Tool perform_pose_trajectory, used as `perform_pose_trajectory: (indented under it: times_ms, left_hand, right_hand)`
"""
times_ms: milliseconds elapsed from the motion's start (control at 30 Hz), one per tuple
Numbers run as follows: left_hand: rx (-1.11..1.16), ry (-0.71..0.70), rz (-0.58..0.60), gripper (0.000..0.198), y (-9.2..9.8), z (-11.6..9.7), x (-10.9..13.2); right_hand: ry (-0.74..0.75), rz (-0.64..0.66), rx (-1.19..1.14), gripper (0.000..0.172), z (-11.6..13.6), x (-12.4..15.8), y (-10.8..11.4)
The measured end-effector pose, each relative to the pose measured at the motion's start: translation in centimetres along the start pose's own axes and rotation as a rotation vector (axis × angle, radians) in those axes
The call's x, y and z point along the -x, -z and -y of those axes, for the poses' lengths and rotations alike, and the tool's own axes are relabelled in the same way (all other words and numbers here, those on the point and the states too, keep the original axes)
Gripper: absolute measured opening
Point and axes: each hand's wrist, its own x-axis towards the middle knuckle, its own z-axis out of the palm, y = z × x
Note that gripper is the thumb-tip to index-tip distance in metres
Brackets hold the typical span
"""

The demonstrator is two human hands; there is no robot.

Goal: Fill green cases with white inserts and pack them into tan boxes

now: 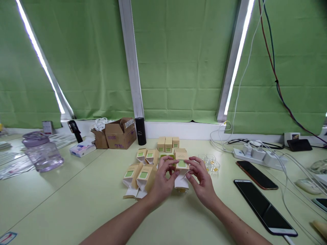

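Note:
Both my hands grip a small tan cardboard box with a green label, its white-lined bottom flap hanging open toward me. My left hand has its fingers on the box's left side, and my right hand holds the right side. Just below the flap shows part of a small clear cup with something yellow in it. Beside my left hand lie several open tan boxes with their flaps out. To the right of my right hand stand several clear glass cups with yellow bottoms.
Closed tan boxes stand in a row at the back. A black cylinder and a brown carton are behind on the left, near a purple jug. On the right lie two phones, a power strip and loose cables.

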Motion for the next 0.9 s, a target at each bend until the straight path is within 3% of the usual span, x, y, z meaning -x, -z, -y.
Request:
perform_pose_trajectory:
  times_ms: [533, 667, 800, 900]
  left_hand:
    - [-0.014, 0.023, 0.04, 0.038, -0.01, 0.18, 0.42]
    - [0.001, -0.015, 0.147, 0.055, 0.46, -0.03, 0.46]
    - [0.012, -0.035, 0.272, 0.084, 0.8, -0.06, 0.53]
    - [0.019, -0.023, 0.31, 0.099, 0.78, -0.06, 0.57]
  right_hand:
    - [-0.038, -0.077, 0.0, 0.029, -0.4, -0.13, -0.5]
    - [-0.051, -0.104, -0.02, 0.031, -0.58, -0.26, -0.39]
    - [-0.062, -0.127, -0.032, 0.032, -0.8, -0.39, -0.21]
    - [-0.07, -0.13, -0.033, 0.032, -0.88, -0.39, -0.16]
